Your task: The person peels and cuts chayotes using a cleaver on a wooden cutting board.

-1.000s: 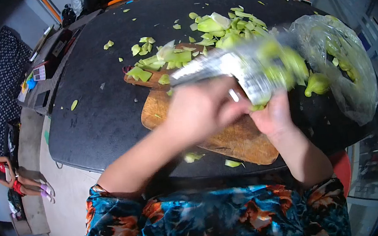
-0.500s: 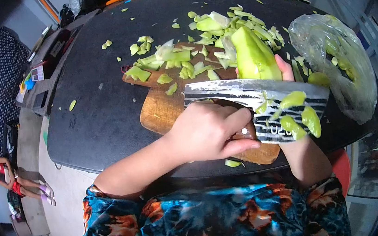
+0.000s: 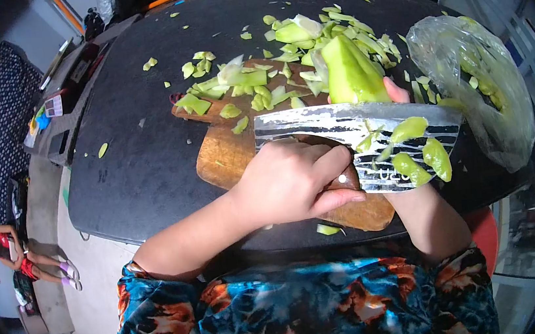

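My left hand (image 3: 302, 179) is closed around the brown handle of a cleaver (image 3: 315, 117), its broad blade lying across my right forearm side. Several green slices cling to the blade. Just beyond the upper edge is a peeled pale-green fruit (image 3: 354, 71), kind unclear, standing tilted. My right hand (image 3: 396, 91) grips it from beneath and the right; mostly fingertips show, the rest being hidden by fruit and blade. Under both hands lies a wooden cutting board (image 3: 223, 155), with green shavings (image 3: 263, 98) scattered over its far part.
A clear plastic bag (image 3: 502, 81) with green pieces inside sits at the right of the black table (image 3: 130, 176). More slices (image 3: 357, 28) are heaped beyond the fruit. At far left, a person (image 3: 20, 254) in red is beside a cluttered bench.
The cleaver and my left hand have shifted slightly up and left in view. The fruit sits slightly left and lower behind the blade. Slices still cling to the metal.
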The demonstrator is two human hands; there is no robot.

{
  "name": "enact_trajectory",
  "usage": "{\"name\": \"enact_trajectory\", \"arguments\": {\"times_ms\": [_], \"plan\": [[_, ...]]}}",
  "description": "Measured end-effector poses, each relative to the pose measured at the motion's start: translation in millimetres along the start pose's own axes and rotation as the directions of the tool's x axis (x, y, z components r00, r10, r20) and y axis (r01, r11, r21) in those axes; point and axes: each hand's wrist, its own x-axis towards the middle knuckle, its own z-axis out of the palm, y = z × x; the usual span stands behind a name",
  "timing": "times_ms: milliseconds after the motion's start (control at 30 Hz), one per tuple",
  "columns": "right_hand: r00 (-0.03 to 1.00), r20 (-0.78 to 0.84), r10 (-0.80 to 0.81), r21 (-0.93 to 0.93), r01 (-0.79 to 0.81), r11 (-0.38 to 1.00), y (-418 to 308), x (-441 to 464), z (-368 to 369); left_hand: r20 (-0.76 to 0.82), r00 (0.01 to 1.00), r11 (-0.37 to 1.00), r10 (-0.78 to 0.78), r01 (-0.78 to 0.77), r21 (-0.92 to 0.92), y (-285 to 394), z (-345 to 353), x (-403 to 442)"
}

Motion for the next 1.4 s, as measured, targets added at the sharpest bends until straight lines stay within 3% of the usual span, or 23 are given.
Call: {"name": "enact_trajectory", "arguments": {"times_ms": [100,133,167,233,300,367,400,467,500,567,633,733,800,833,900,933,967,1033,1133,1267,1333,1400], "plan": [[0.995,0.076,0.072,0.111,-0.08,0.991,4.0,4.8,-11.2,-0.028,0.997,0.997,-0.075,0.075,0.013,-2.8,-3.2,-0.8],[0.984,-0.137,-0.115,-0.046,0.11,0.993,14.9,2.0,-10.3,-0.059,0.991,0.993,-0.117,0.118,0.003,-9.2,-7.4,1.2],[0.896,-0.308,-0.321,-0.235,0.256,0.938,26.8,-1.8,-0.8,-0.088,0.983,0.987,-0.161,0.161,-0.008,-16.5,-12.6,3.3],[0.994,0.061,-0.092,-0.408,0.109,0.906,14.5,-8.9,-2.7,-0.225,0.896,0.923,-0.383,0.379,-0.064,-38.3,-22.8,6.4],[0.991,0.023,-0.134,-0.409,0.132,0.903,15.4,-7.4,5.1,-0.236,0.853,0.883,-0.465,0.466,-0.052,-49.1,-36.4,1.6],[0.99,0.021,-0.142,-0.376,0.139,0.916,9.1,-4.2,-3.4,-0.243,0.871,0.904,-0.427,0.403,-0.146,-39.7,-33.3,-1.4],[0.986,-0.02,-0.167,-0.372,0.148,0.916,8.7,-2.7,-8.4,-0.171,0.89,0.897,-0.423,0.385,-0.217,-30.7,-30.9,-1.3],[0.949,-0.158,-0.271,-0.32,0.211,0.924,13.3,-2.2,-13.2,-0.095,0.955,0.956,-0.281,0.271,-0.111,-12.1,-26.6,0.5],[0.931,-0.122,-0.345,-0.31,0.294,0.904,17.7,1.9,-25.3,-0.054,0.979,0.978,-0.199,0.194,-0.079,-4.5,-25.2,1.9],[0.974,-0.051,-0.222,-0.191,0.209,0.959,11.9,4.4,-32.2,-0.033,0.995,0.994,-0.094,0.092,-0.064,3.8,-21.9,4.7],[0.995,0.013,-0.096,-0.121,0.097,0.988,6.8,1.7,-30.5,-0.026,0.996,0.994,-0.085,0.083,-0.077,2.2,-16.5,3.5],[0.997,0.04,-0.073,-0.134,0.077,0.988,10.0,0.3,-40.2,-0.015,0.996,0.993,-0.093,0.092,-0.073,-1.6,-15.0,1.3],[0.989,0.009,-0.149,-0.182,0.148,0.972,15.6,-1.8,-43.7,-0.021,0.995,0.993,-0.098,0.096,-0.075,-4.0,-14.8,0.6],[0.971,-0.048,-0.234,-0.188,0.221,0.957,19.0,-3.1,-40.7,-0.032,0.991,0.99,-0.128,0.126,-0.063,-5.4,-16.5,0.3],[0.984,-0.005,-0.18,-0.263,0.172,0.949,19.3,-8.5,-21.4,-0.055,0.981,0.982,-0.188,0.187,-0.036,-11.9,-24.7,-0.4],[0.997,0.073,-0.023,-0.341,0.047,0.939,13.1,-9.9,-14.4,-0.084,0.962,0.965,-0.261,0.261,-0.009,-18.9,-28.6,-0.8],[0.999,0.045,-0.002,-0.375,0.019,0.927,15.4,-10.1,-4.3,-0.159,0.943,0.954,-0.292,0.3,0.027,-34.7,-28.0,-1.8],[0.999,-0.027,-0.034,-0.423,0.019,0.906,24.5,-14.3,10.1,-0.285,0.853,0.881,-0.437,0.47,0.058,-60.0,-39.6,-0.5],[0.999,0.016,-0.048,-0.364,0.05,0.93,20.6,-11.0,5.3,-0.372,0.719,0.791,-0.586,0.607,-0.073,-73.9,-51.8,-1.8],[0.995,0.092,-0.03,-0.33,0.059,0.942,9.4,-3.1,-3.3,-0.293,0.833,0.878,-0.47,0.406,-0.255,-52.0,-41.9,-3.5],[0.986,0.168,-0.011,-0.285,0.059,0.957,4.7,0.6,-12.0,-0.177,0.919,0.93,-0.351,0.32,-0.181,-33.1,-34.5,-3.0],[0.993,0.115,-0.018,-0.128,0.032,0.991,3.7,-2.4,-16.9,-0.048,0.972,0.969,-0.229,0.223,-0.105,-12.8,-30.5,-0.7]]}}
